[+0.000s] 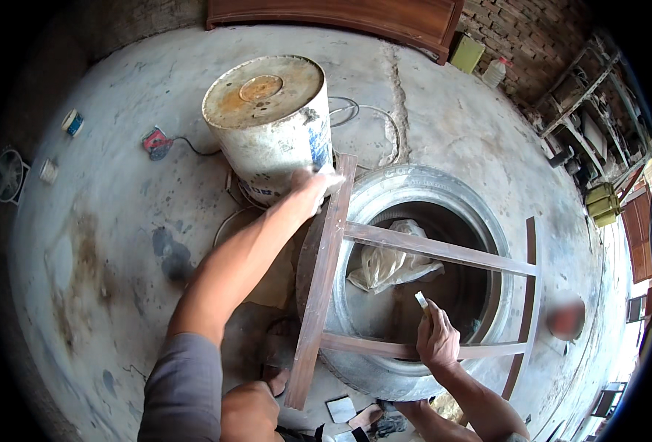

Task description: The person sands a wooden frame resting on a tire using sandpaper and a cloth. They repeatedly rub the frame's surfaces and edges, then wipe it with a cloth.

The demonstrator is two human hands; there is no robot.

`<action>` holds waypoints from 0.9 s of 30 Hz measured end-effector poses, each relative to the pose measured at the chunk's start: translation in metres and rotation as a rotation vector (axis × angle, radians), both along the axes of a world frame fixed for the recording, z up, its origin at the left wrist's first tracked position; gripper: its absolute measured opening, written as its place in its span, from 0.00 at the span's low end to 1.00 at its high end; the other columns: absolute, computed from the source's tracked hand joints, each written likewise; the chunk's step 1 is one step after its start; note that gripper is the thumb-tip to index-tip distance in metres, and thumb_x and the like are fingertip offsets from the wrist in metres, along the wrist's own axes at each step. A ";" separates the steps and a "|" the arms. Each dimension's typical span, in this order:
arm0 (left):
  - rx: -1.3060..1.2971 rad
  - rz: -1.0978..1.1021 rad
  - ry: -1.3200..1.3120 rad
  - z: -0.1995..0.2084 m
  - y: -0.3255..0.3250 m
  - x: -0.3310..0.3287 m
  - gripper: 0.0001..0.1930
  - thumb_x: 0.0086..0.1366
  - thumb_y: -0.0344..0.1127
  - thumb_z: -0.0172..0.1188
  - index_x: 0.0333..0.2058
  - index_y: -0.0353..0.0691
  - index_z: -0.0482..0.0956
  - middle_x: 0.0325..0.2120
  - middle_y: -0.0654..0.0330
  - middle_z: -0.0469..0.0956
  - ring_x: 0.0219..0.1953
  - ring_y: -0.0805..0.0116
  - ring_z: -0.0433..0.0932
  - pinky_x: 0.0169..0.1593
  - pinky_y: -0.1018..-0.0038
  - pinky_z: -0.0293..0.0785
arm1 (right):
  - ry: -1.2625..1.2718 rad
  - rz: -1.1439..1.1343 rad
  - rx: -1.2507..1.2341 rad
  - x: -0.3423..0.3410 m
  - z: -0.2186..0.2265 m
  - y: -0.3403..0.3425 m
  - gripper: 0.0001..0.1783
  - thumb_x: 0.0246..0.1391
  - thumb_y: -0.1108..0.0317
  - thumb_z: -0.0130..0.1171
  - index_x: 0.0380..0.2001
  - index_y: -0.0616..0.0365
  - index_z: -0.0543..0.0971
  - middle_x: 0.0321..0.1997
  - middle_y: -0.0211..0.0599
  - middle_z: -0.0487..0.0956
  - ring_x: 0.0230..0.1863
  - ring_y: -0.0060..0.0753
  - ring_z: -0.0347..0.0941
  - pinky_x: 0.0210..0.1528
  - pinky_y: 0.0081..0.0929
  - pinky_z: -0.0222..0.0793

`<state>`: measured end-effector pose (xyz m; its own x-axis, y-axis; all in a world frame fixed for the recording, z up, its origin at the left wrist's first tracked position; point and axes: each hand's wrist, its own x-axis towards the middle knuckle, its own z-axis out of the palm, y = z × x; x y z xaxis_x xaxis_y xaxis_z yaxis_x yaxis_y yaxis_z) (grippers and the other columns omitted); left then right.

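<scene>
A dark wooden frame [331, 269] with two crossbars rests across a large grey tyre [355, 195]. Up at the far end of the frame's left beam is my left hand [311, 190], between the beam and a tall white bucket. Its fingers are closed and slightly blurred, with something whitish at the tips that I cannot make out. My right hand [438, 335] is closed around a short, pale, flat stick-like piece [421, 300] that points up from the fingers. This hand sits over the nearer crossbar, above the tyre's opening.
The paint-stained bucket [267, 125] stands behind my left hand. A crumpled plastic bag [392, 258] lies inside the tyre. Cables [374, 110] run behind the bucket, and a red corded power tool [156, 142] lies to the left. Metal shelving [583, 110] stands at the far right.
</scene>
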<state>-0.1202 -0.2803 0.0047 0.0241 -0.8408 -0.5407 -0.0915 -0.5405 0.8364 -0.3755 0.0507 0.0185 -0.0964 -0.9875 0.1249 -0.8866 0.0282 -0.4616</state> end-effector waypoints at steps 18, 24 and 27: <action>0.021 0.163 0.252 -0.025 -0.048 0.001 0.19 0.53 0.31 0.76 0.43 0.41 0.81 0.39 0.60 0.83 0.41 0.65 0.80 0.41 0.65 0.75 | -0.012 0.023 0.034 0.006 0.001 -0.003 0.20 0.61 0.70 0.54 0.56 0.57 0.75 0.37 0.47 0.81 0.31 0.54 0.81 0.31 0.44 0.79; -0.035 0.245 0.303 -0.024 -0.046 -0.020 0.17 0.52 0.29 0.76 0.41 0.40 0.80 0.34 0.59 0.82 0.34 0.65 0.80 0.35 0.67 0.74 | -0.002 0.013 0.022 0.000 0.003 -0.003 0.20 0.60 0.71 0.54 0.56 0.57 0.75 0.37 0.47 0.80 0.31 0.55 0.81 0.31 0.44 0.79; -0.067 0.268 0.202 -0.022 -0.051 -0.009 0.19 0.52 0.28 0.75 0.42 0.32 0.80 0.36 0.52 0.83 0.33 0.63 0.81 0.33 0.65 0.77 | -0.014 0.039 0.005 0.006 -0.001 -0.005 0.20 0.60 0.71 0.54 0.56 0.58 0.75 0.37 0.47 0.80 0.31 0.55 0.80 0.30 0.44 0.78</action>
